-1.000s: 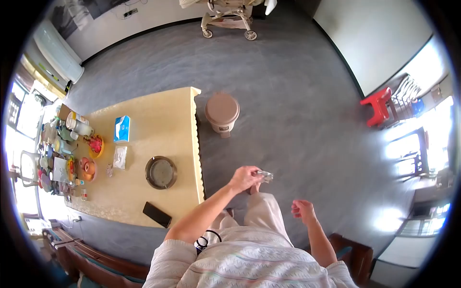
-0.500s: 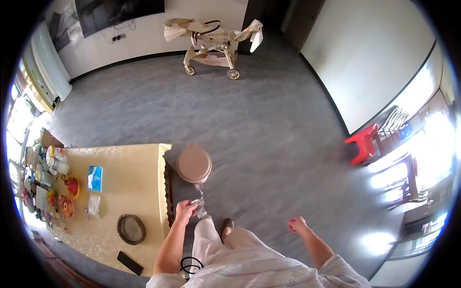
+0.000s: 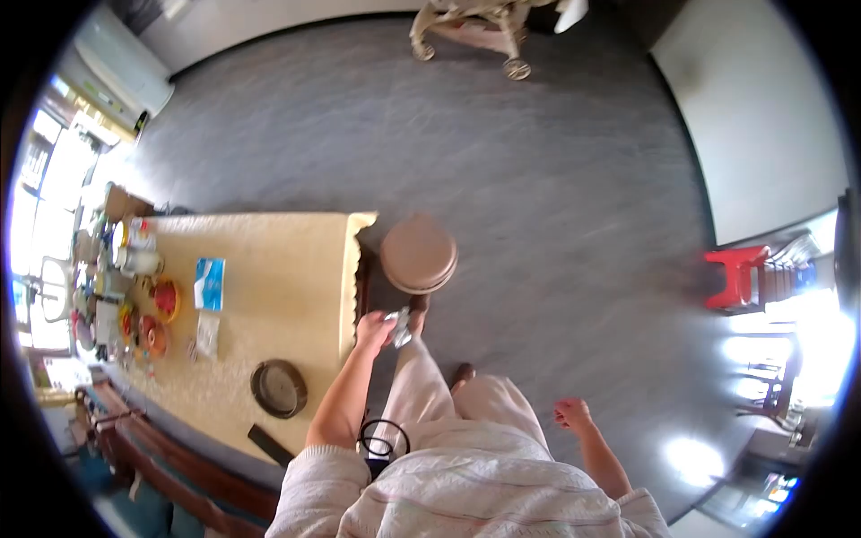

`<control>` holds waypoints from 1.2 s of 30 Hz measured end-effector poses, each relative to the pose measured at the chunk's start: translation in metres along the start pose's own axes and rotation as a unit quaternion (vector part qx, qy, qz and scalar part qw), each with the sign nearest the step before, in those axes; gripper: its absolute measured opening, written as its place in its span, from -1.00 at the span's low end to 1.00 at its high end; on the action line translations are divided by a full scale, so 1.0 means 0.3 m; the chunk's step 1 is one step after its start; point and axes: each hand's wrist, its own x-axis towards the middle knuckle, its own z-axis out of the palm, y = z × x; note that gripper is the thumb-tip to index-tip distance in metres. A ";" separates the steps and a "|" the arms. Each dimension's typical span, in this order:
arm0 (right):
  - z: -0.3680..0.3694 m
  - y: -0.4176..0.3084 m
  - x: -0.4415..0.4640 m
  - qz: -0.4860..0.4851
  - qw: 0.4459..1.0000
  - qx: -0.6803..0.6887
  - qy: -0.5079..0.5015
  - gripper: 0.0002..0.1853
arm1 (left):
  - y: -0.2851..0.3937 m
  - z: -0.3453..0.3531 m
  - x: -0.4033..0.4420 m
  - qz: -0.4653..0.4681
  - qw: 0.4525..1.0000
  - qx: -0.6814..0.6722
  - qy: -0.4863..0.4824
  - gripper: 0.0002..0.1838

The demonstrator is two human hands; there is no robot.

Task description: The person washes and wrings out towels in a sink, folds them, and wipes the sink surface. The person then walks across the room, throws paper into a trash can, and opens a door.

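My left hand is closed on a crumpled, shiny silvery wrapper, held out above my left leg beside the table's edge. Just beyond it on the floor stands a round brown bin, its lid down. One of my feet is at the base of this bin, partly hidden by the wrapper and my leg. Out to the side, away from everything, my right hand hangs with its fingers curled into a fist, and nothing shows in it.
A table with a cream cloth is at my left, bearing a round ashtray, a dark phone, a blue-and-white packet, jars and fruit. A stroller stands far ahead. A red stool is at right.
I have stepped forward, and the view tilts further down. The bin and table appear closer, and one foot is now at the bin's base. The wrapper stays in my left hand.
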 end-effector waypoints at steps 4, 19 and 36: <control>0.012 -0.032 0.008 0.017 1.000 0.012 0.022 -0.82 | 0.057 0.008 0.115 -0.020 0.997 0.075 0.016 -0.72; 0.187 -0.211 -0.054 0.035 0.996 0.084 -0.014 -0.79 | 0.045 0.274 0.700 0.040 0.978 0.195 0.070 -0.65; 0.213 -0.150 0.031 0.075 0.995 0.057 -0.045 -0.81 | -0.072 0.329 0.712 0.013 0.985 0.170 0.013 -0.30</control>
